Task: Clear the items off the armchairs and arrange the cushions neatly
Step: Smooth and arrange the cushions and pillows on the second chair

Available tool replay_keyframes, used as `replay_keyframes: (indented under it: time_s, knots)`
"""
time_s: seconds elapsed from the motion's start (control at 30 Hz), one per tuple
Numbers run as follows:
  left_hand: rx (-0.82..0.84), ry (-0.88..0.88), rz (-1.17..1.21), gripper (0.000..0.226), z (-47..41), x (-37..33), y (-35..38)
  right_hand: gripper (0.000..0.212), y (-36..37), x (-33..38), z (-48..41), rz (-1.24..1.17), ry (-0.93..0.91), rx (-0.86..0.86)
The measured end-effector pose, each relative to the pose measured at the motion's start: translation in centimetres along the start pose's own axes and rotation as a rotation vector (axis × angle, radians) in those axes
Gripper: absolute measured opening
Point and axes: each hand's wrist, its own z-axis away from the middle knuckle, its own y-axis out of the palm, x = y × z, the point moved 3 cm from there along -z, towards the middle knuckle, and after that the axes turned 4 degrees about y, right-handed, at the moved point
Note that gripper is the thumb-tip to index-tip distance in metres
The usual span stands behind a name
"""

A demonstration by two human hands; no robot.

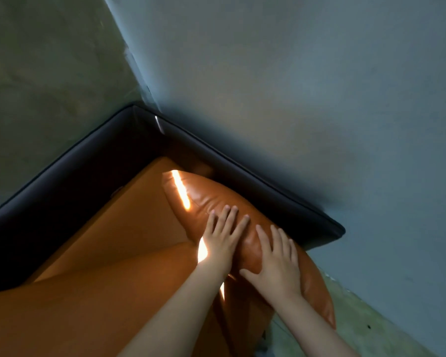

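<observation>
The blue-grey wall (294,86) fills the upper right of the view and meets a greenish surface (49,73) along a slanting seam on the left; whether that surface is floor or a second wall cannot be told from this tilted angle. A strip of the same greenish, worn surface shows at the lower right edge, below the wall.

One armchair (75,171) is in view, its dark, almost black frame forming a corner whose back rail runs close along the wall. Inside the frame lies one flat orange seat cushion (129,222), and in front of it a broad orange padded part (101,305) spreads across the lower left; it is not clear whether this is a second seat pad or the front of the same seat.

One plump orange leather cushion (204,199) stands on edge against the back rail, leaning between the rail and the seat, its far end tucked toward the corner and its near end reaching out toward the lower right. Nothing else lies on the seat.

Three narrow bars of sunlight fall here: one on the cushion's upper part, one across the left wrist, one just below it on the orange leather.

Two bare hands rest on the cushion, side by side and near each other. The left hand (222,238) lies flat with fingers spread and released, palm down on the cushion's middle. The right hand (276,264) lies likewise open, fingers extended along the leather, thumb splayed toward the left, grasping nothing.
</observation>
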Motion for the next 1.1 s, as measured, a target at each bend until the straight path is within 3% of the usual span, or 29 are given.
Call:
replay_keyframes:
  time_s: [0.07,0.17,0.33,0.47,0.6,0.73,0.93,1.03,1.1]
  knots:
    - [-0.081,0.006,0.015,0.115,1.9,0.0,0.2,0.105,-0.4,0.3,0.8,-0.006,-0.050,0.023]
    - [-0.138,-0.014,0.013,0.112,5.9,-0.4,0.1,0.102,-1.2,1.6,2.3,-0.043,-0.118,0.009]
    - [-0.092,-0.147,-0.034,0.104,15.1,-0.6,-0.4,0.101,-1.6,5.0,7.8,-0.042,-0.278,0.066]
    - [-0.124,-0.284,0.085,0.110,23.7,-0.3,-0.5,0.105,-0.9,7.6,13.5,-0.026,-0.416,0.141]
    - [-0.160,-0.379,0.076,0.111,30.7,0.1,0.5,0.101,0.4,10.0,19.3,-0.056,-0.533,0.160]
    - [-0.123,-0.415,0.051,0.115,37.9,0.1,2.0,0.104,2.0,11.2,25.3,-0.067,-0.653,0.289]
    - [-0.122,-0.567,-0.124,0.122,45.9,4.8,1.2,0.144,4.7,13.9,28.3,0.175,-0.588,0.270]
    - [-0.039,-0.637,-0.171,0.127,46.8,8.0,0.3,0.137,4.7,15.6,26.7,0.209,-0.602,0.230]
    - [-0.032,-0.652,-0.191,0.117,46.3,9.5,-0.9,0.126,3.7,16.9,25.2,0.216,-0.615,0.188]
